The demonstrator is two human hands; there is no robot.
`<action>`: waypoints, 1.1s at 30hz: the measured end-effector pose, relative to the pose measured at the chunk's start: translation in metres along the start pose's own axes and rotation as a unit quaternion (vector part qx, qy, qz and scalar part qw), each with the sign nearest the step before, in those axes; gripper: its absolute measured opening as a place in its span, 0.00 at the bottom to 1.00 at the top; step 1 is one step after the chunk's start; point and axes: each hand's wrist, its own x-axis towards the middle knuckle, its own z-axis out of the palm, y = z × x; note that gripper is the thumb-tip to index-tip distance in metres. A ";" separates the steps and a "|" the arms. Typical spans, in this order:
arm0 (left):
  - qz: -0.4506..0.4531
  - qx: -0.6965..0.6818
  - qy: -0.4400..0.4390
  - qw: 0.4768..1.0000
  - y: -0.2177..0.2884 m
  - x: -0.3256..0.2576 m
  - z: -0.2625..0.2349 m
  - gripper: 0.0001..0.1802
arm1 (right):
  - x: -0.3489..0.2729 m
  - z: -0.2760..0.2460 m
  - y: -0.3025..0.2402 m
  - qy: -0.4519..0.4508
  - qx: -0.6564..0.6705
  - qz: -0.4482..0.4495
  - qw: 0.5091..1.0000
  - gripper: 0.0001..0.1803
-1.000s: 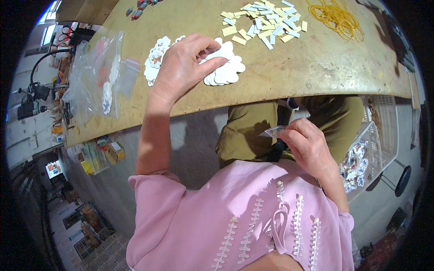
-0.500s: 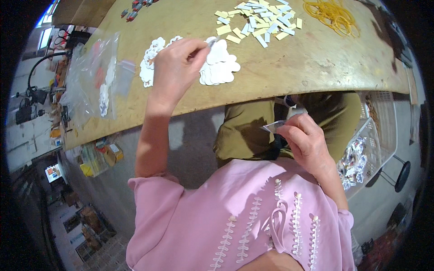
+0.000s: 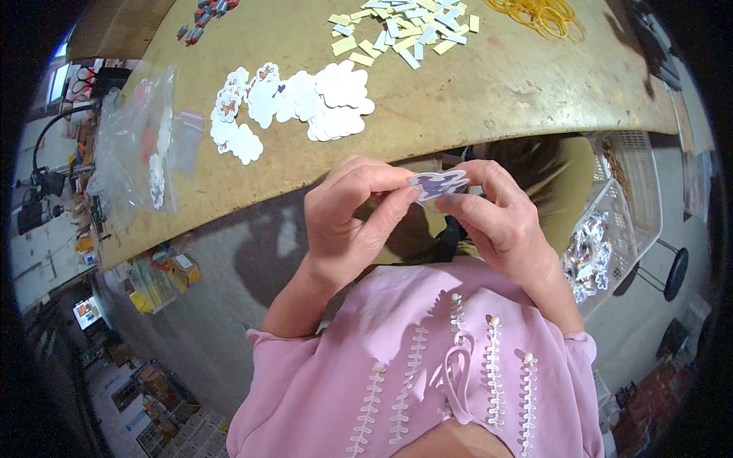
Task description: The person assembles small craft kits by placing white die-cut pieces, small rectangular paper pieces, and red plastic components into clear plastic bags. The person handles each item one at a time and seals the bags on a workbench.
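Over my lap, just off the table's near edge, a flat cutout [image 3: 437, 183] with a white outline and a purple-blue print is held between both hands. My left hand [image 3: 343, 221] pinches its left end between thumb and fingers. Its right end is at the fingertips of my right hand [image 3: 500, 210], where a small clear plastic bag seems to be held too, mostly hidden by the fingers. Ahead on the table lie a pile of white cloud-shaped cutouts [image 3: 336, 103] and, to its left, a looser group of printed cutouts [image 3: 233, 103].
Yellow and pale rectangular pieces [image 3: 412, 30] lie scattered at the far middle, yellow rubber bands [image 3: 542, 15] beyond them. Small red-and-grey items [image 3: 202, 19] are far left, a large clear bag [image 3: 134, 145] nearer. At right stands a white plastic crate [image 3: 645, 206] with bagged pieces [image 3: 592, 256].
My left hand has come back from the piles toward my lap with a cutout and met my right hand. The view has shifted slightly.
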 end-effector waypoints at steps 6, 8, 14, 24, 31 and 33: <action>-0.001 0.191 -0.205 0.960 0.021 0.013 -0.017 0.07 | -0.005 0.000 -0.002 -0.060 0.030 -0.009 0.998 0.11; 0.018 0.230 -0.266 0.936 0.025 0.015 -0.018 0.07 | -0.003 -0.002 -0.006 -0.098 0.045 0.000 0.994 0.12; 0.046 0.133 -0.150 0.979 0.012 0.008 -0.006 0.14 | 0.001 -0.003 -0.003 -0.026 0.000 -0.005 1.000 0.13; 0.112 0.159 -0.138 0.971 -0.002 -0.004 -0.017 0.10 | 0.002 0.010 -0.013 -0.015 -0.075 0.008 0.997 0.17; 0.027 0.419 0.048 0.906 -0.037 -0.006 -0.101 0.23 | -0.001 0.005 -0.007 -0.045 -0.092 0.013 0.995 0.11; -0.018 0.557 0.048 0.829 -0.046 -0.015 -0.122 0.30 | -0.002 0.005 -0.006 -0.040 -0.099 0.020 0.994 0.10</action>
